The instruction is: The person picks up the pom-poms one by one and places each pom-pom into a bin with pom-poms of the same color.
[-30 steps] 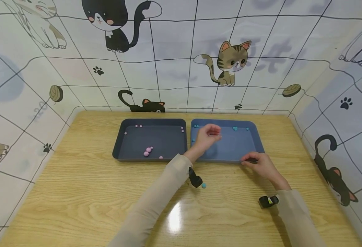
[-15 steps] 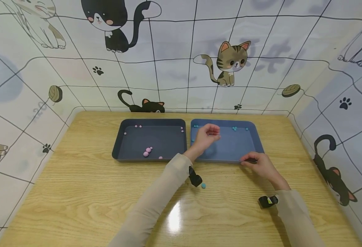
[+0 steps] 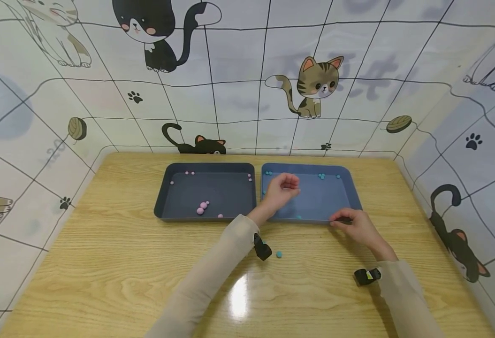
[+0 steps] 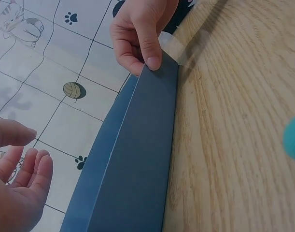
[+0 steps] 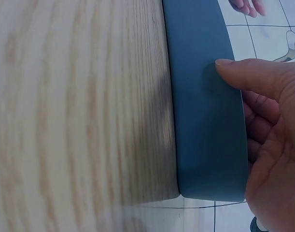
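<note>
Fingers (image 5: 244, 77) of right hand (image 3: 354, 224) hide blue tray (image 3: 315, 195) corner.

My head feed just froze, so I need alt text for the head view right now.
The left hand hovers open over the blue tray, while the right hand grips that tray's near rim. A dark grey tray with pink balls sits beside it on the wooden table, and one teal ball lies loose on the table.
</note>
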`<state>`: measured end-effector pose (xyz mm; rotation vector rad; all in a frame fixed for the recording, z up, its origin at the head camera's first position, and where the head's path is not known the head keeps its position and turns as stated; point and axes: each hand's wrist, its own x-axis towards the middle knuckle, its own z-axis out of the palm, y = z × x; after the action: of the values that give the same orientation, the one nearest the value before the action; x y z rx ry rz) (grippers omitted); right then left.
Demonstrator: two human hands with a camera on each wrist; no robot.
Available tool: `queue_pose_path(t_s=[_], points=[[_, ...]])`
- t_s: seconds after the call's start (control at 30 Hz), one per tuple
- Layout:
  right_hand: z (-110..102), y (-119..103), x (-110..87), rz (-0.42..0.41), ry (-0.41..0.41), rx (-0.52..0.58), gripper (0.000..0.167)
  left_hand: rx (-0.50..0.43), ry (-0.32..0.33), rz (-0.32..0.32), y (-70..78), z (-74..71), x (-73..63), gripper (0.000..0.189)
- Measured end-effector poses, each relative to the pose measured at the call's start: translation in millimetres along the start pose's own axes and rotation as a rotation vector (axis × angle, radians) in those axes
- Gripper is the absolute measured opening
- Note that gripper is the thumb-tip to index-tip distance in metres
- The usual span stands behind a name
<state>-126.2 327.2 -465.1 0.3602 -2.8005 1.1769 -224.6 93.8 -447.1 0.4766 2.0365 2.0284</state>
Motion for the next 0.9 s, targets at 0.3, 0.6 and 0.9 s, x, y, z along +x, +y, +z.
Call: queue_pose_path(t_s=[0.3, 0.6, 0.9], points=[[0, 2, 0.7, 0.017, 0.0, -0.012, 0.007, 0.019, -0.051, 0.074, 4.5, -4.7, -20.1, 0.023], [0, 1, 0.3, 0.018, -0.013, -0.015, 0.004, 0.033, -0.09, 0.107, 6.0, -6.6, -31.7, 0.021], [1, 2, 0.2, 0.01, -0.011, -0.011, 0.005, 0.042, -0.13, 0.07, 26.7, -15.7, -58.5, 0.022]])
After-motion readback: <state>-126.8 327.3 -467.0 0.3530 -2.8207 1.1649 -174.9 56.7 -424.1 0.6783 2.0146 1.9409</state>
